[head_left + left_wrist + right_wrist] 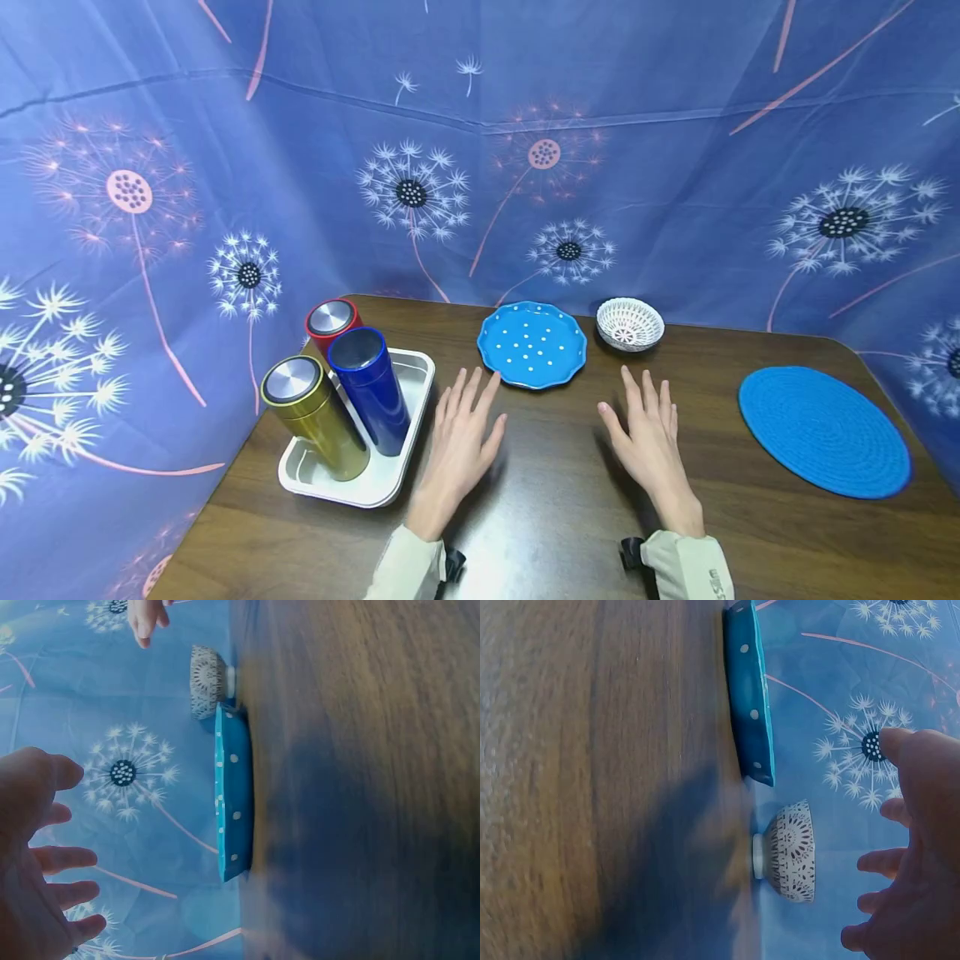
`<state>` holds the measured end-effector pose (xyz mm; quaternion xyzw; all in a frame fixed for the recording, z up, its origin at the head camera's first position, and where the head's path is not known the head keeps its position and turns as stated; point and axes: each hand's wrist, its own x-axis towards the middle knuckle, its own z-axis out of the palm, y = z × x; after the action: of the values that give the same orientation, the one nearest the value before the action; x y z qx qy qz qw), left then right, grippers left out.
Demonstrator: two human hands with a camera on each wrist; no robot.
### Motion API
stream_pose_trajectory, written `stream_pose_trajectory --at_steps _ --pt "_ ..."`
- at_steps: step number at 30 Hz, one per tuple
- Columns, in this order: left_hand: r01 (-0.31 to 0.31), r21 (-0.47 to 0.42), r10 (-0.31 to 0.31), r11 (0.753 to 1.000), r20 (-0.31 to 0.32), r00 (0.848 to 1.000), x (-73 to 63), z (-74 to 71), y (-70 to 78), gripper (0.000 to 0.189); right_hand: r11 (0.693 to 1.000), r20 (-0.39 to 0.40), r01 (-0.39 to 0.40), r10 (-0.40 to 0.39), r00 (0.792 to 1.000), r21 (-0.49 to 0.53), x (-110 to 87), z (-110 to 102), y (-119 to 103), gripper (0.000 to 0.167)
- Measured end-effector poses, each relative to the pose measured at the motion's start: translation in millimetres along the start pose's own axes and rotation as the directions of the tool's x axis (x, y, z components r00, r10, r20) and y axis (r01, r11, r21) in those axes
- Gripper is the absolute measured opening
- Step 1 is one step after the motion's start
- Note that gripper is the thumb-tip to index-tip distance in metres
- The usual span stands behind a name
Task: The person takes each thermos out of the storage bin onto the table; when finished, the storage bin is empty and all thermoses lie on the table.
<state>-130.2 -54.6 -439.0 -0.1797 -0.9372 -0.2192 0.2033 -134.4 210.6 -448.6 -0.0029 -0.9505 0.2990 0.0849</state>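
Observation:
My left hand (462,435) hovers over the table with fingers spread and straight, holding nothing. It is between the white tray (420,375) and the blue plate with white dots (532,344). My right hand (650,433), also with straight fingers and nothing in it, is in front of the white patterned bowl (630,325). In the left wrist view the scalloped plate (235,795) lies flat beyond the left hand. From the right wrist the footed bowl (789,851) shows upright beside the plate.
On the tray stand a gold flask (322,425) and a blue flask (372,392), with a red flask (330,321) behind them. A round blue woven placemat (825,431) lies at the right of the brown wooden table (555,500). A blue dandelion-print cloth (480,125) hangs behind.

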Motion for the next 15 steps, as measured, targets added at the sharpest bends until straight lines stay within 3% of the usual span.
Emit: stream_pose_trajectory --at_steps 7,15 --pt "-0.004 -0.005 0.004 1.000 -0.072 0.997 -11.6 -12.3 0.0 0.054 1.000 -0.007 0.008 -0.008 1.000 0.008 -0.2 3 0 0.070" --pt "-0.052 -0.006 0.049 0.999 -0.225 0.973 -25.5 -22.4 -4.7 0.049 0.999 -0.006 0.025 -0.025 1.000 0.029 0.2 4 1 0.069"
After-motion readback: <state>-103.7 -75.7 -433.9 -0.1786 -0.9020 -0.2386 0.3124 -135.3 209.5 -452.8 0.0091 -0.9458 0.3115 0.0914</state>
